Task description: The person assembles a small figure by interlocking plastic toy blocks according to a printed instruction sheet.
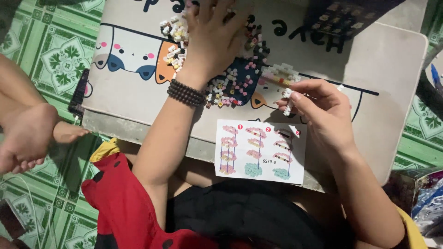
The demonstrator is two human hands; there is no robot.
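- Looking down from the head view: left hand [214, 39] lies open, fingers spread, on the bricks [230, 85] scattered on the table [392, 60].
- Right hand [323, 113] pinches a small model [281, 76] just above the leaflet [260, 150].
- Model looks light, rigid, likely to snap apart; best pinched at its edges.
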